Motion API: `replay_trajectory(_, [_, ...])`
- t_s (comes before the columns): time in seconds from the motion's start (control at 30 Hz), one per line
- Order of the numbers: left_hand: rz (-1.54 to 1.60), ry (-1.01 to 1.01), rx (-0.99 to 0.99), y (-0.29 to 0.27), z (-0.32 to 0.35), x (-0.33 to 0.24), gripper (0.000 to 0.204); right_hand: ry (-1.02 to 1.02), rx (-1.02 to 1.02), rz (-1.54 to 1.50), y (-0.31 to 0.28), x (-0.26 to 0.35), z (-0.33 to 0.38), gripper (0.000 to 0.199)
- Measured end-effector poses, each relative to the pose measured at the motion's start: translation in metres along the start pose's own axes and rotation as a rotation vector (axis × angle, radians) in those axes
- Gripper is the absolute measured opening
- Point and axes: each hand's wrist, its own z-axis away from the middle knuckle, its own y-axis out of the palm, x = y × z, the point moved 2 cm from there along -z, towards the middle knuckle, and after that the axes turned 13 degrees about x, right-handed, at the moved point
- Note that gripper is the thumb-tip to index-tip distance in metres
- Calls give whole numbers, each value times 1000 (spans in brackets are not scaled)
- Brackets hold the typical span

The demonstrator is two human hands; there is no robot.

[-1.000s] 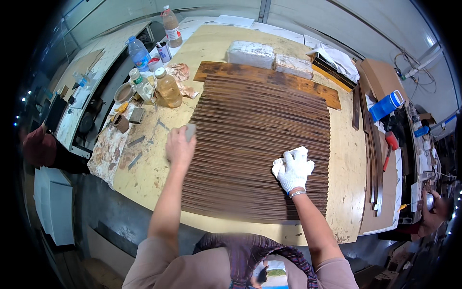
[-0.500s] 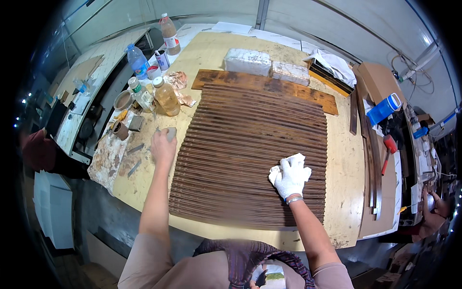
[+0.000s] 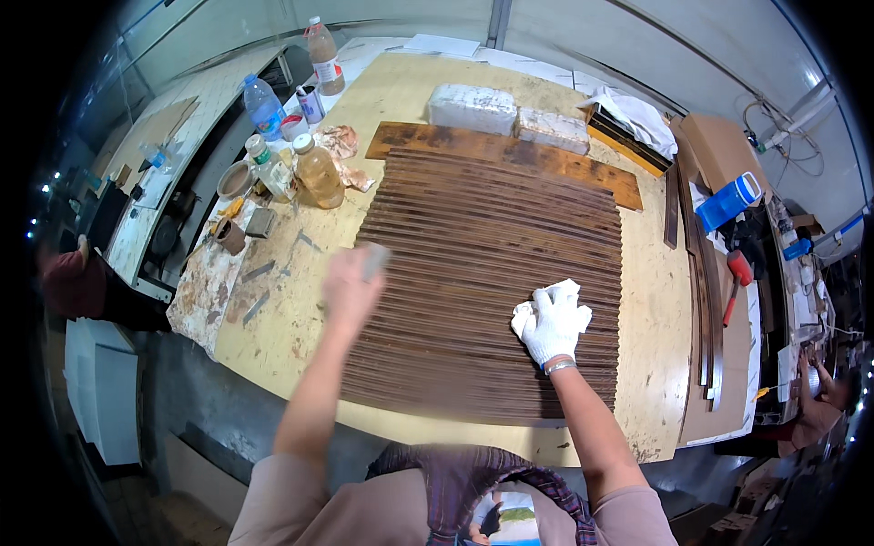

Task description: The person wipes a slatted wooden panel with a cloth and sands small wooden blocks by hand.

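A dark brown ribbed wooden panel (image 3: 464, 255) lies flat on a pale wooden board, its grooves running from left to right. My bare left hand (image 3: 349, 289), smeared by motion, is closed around a small grey block (image 3: 375, 262) at the panel's left edge. In a white knit glove, my right hand (image 3: 553, 326) presses a crumpled white cloth (image 3: 523, 318) onto the panel's right part. The glove covers much of the cloth.
Bottles, including an amber one (image 3: 319, 175), and a brown cup (image 3: 229, 237) stand left. White wrapped blocks (image 3: 472, 109) sit behind a stained plank (image 3: 510, 158). Right are dark strips (image 3: 704, 309), a red mallet (image 3: 739, 268) and a blue jug (image 3: 728, 204). Other people work at both sides.
My left hand has moved right with the grey block, from the board beside the panel to the panel's left edge. The gloved right hand and cloth have barely moved.
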Motion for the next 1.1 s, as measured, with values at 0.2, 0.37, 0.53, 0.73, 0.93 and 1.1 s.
replay_trajectory(0.2, [-24, 237, 227, 9, 85, -55, 43, 4, 9, -1, 2, -3, 1, 27])
replay_trajectory(0.37, [-205, -237, -20, -43, 75, 103, 41, 2, 6, 10, -1, 2, 2, 29])
replay_trajectory(0.53, [114, 63, 29, -28, 92, -18, 32, 4, -26, 26, 3, -1, 2, 28])
replay_trajectory(0.73, [39, 206, 227, 12, 126, -68, 45, -12, -32, 7, 7, -4, 2, 30])
replay_trajectory(0.93, [-147, -144, -30, -43, 104, 49, 36, -30, -64, -12, 2, -1, 1, 21])
replay_trajectory(1.1, [37, 127, 121, 0, 111, -61, 42, -8, -36, 43, -4, 4, 3, 22])
